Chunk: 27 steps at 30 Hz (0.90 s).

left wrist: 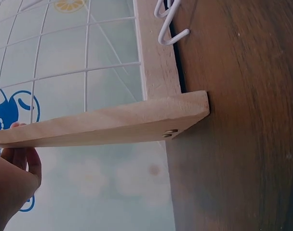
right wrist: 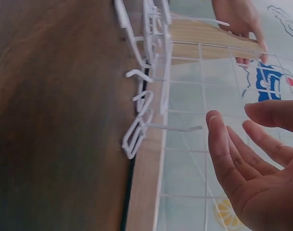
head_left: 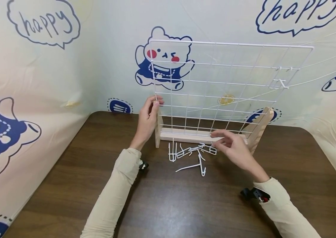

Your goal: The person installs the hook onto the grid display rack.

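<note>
A white wire grid panel (head_left: 215, 43) stands upright in a wooden base (head_left: 182, 136). My left hand (head_left: 148, 117) grips the upper end of the left wooden side support (left wrist: 113, 120), at the panel's left edge. My right hand (head_left: 236, 149) hovers over the right end of a cluster of white wire hooks (head_left: 197, 148), in front of the base. Its thumb and fingers are loosely bent and apart, with nothing between them in the right wrist view. A single hook (head_left: 201, 165) lies nearer on the table.
Another white hook (head_left: 281, 83) hangs near the panel's upper right. The right wooden side support (head_left: 261, 129) stands beyond my right hand. A brown wooden table (head_left: 168, 205) lies below, with a printed cloth backdrop (head_left: 111, 66) behind and at the sides.
</note>
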Each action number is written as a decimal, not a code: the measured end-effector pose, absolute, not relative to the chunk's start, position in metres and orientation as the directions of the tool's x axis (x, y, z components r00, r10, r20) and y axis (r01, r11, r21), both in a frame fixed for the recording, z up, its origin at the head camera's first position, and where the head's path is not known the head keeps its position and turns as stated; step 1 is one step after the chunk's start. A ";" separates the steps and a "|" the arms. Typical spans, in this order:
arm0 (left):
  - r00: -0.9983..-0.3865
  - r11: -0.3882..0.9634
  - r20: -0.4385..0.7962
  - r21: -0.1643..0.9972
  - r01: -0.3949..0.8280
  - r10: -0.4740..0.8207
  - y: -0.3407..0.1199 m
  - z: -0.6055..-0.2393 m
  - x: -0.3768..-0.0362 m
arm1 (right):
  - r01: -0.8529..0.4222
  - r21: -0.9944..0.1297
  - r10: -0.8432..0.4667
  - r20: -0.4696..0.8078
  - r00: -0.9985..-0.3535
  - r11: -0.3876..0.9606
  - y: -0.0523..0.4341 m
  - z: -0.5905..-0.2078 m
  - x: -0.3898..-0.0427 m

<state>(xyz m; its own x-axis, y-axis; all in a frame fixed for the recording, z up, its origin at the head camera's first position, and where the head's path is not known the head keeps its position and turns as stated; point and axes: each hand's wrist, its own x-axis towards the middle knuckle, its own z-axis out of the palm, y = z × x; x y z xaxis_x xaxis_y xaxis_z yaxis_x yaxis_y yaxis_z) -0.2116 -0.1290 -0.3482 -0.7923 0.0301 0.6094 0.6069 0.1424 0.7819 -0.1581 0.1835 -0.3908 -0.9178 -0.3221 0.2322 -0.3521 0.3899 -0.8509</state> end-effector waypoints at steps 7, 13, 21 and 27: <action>-0.802 0.160 0.597 0.788 0.594 0.032 -0.128 -0.348 -0.210 | -0.274 -0.872 -0.360 0.123 -0.925 0.406 0.184 -0.404 -0.163; -0.804 0.160 0.593 0.790 0.591 0.044 -0.130 -0.347 -0.210 | -0.128 -0.943 -0.431 -0.018 -0.902 0.307 0.191 -0.417 -0.171; -0.804 0.173 0.594 0.788 0.591 0.039 -0.131 -0.348 -0.209 | -0.105 -0.951 -0.479 -0.050 -0.876 0.291 0.191 -0.422 -0.174; -0.794 0.183 0.607 0.778 0.601 0.030 -0.127 -0.347 -0.210 | -0.120 -0.940 -0.453 -0.040 -0.890 0.319 0.192 -0.421 -0.171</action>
